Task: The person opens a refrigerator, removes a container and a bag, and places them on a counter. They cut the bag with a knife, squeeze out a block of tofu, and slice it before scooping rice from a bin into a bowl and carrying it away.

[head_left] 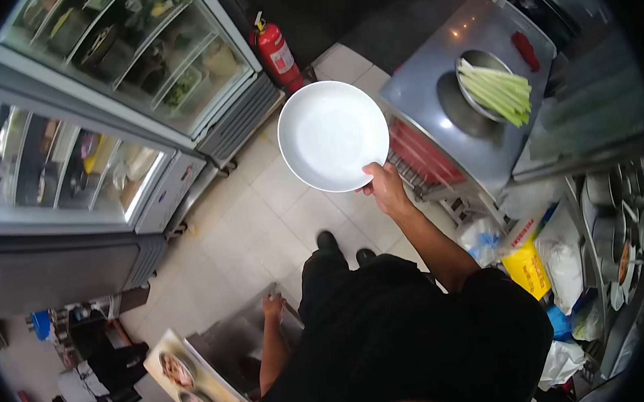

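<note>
My right hand holds a shallow white bowl by its near rim, thumb over the edge, out in front of me above the tiled floor. Nothing shows inside the bowl. My left hand is low on the left, by the corner of a steel sink or counter. Its fingers are small and blurred, so I cannot make out whether they grip anything. On the steel table at the right, a metal bowl holds several long pale green stalks.
Glass-door fridges stand along the left, with a red fire extinguisher beside them. Two bowls of food sit on a pale board at lower left. Bags and stacked pans fill the right-hand shelves.
</note>
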`<state>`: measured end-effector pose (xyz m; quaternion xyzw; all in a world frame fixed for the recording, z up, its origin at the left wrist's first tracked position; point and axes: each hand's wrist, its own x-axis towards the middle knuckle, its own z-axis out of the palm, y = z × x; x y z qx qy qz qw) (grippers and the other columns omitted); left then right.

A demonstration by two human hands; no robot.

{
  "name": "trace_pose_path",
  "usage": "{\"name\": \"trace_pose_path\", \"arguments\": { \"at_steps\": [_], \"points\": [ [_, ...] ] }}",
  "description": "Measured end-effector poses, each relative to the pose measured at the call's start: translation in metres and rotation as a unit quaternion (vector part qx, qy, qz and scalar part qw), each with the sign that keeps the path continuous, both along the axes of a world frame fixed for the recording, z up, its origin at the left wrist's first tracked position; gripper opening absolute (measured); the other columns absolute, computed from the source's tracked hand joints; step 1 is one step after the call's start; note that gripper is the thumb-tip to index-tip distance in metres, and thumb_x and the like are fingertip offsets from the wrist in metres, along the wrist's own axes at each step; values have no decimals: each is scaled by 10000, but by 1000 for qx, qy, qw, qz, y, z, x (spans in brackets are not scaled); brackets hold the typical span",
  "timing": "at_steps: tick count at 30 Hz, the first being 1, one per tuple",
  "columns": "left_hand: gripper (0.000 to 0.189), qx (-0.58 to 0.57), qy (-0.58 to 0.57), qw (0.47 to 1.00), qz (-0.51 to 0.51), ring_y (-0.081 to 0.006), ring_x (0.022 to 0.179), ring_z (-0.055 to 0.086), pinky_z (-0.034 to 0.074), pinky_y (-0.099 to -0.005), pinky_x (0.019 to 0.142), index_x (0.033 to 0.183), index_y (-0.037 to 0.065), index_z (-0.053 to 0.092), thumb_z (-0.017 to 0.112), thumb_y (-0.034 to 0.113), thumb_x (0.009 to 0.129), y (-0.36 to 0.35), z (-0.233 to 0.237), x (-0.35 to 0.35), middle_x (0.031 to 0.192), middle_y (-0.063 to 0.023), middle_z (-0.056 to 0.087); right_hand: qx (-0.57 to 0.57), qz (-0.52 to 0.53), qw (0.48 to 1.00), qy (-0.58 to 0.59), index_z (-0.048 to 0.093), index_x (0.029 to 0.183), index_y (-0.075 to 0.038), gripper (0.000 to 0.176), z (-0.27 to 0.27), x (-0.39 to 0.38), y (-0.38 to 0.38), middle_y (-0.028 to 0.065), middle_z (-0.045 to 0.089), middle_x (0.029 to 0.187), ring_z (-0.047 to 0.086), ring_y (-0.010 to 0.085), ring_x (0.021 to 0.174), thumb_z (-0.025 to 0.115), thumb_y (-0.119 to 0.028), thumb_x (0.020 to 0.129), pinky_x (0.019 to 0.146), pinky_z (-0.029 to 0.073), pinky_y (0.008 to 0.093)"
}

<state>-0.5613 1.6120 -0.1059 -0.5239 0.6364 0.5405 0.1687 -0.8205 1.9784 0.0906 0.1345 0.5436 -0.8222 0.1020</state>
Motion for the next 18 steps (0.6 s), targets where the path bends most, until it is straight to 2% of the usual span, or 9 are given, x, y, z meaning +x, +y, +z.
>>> {"name": "trace_pose_path", "arguments": {
  "at_steps": [3,7,9,11,13,15,16,17,18],
  "points": [
    [784,-14,-66,991,-115,-130,431,465,342,-265,357,1323,-47,252,568,469,825,-24,-10,-79,627,-102,547,-5,-43,999,-26,555,855,53,232,-7,-63,-6,101,589,667,548,155,507,453,-139,773,425,379,245],
    [865,-26,-63,985,-162,-121,417,455,320,-255,332,1341,-70,165,625,428,804,-58,-24,-219,596,-113,547,36,-154,986,-53,547,898,41,215,-37,-137,-18,89,584,669,526,145,477,459,-122,789,420,393,244],
    [866,-17,-37,979,-201,-121,419,459,333,-256,325,1332,-90,127,672,306,789,-111,-100,-298,615,-117,562,75,-198,977,-38,543,930,46,205,-49,-176,-19,83,582,679,524,134,479,458,-85,798,420,412,248],
    [755,-77,-40,936,-341,-132,458,483,370,-268,364,1299,-111,242,647,279,796,-83,-39,-415,644,-112,573,185,-265,945,-45,535,953,58,230,-44,-213,-21,88,585,665,545,142,484,443,-83,795,444,446,277],
    [718,-75,11,897,-436,-170,524,540,429,-301,456,1274,-113,304,625,324,804,-62,-13,-529,668,-130,590,186,-311,931,-55,541,951,57,233,-44,-248,-12,86,576,655,547,145,485,447,-91,797,437,449,287],
    [615,-120,42,806,-578,-215,616,591,464,-319,565,1237,-99,368,558,331,841,-37,-4,-644,749,-156,609,136,-342,924,-104,553,885,43,196,-48,-280,2,99,574,652,539,156,460,454,-103,799,416,442,299],
    [539,-215,186,639,-715,-230,672,602,465,-319,622,1211,-78,408,527,307,852,-47,-29,-701,803,-161,612,138,-333,917,-172,551,814,27,164,-37,-293,8,109,574,644,530,174,430,453,-104,802,395,430,308],
    [470,-297,330,430,-786,-245,728,614,466,-319,680,1184,-57,448,495,283,864,-35,-59,-762,858,-167,616,119,-358,911,-164,542,777,17,151,-45,-307,11,116,566,615,519,185,406,444,-93,808,374,413,303],
    [415,-234,199,529,-791,-240,739,608,463,-315,703,1182,-25,459,480,236,860,13,-34,-815,876,-153,610,70,-368,914,-154,548,779,24,160,-33,-321,17,118,560,588,518,184,407,432,-81,812,365,399,293]
  ]
}}
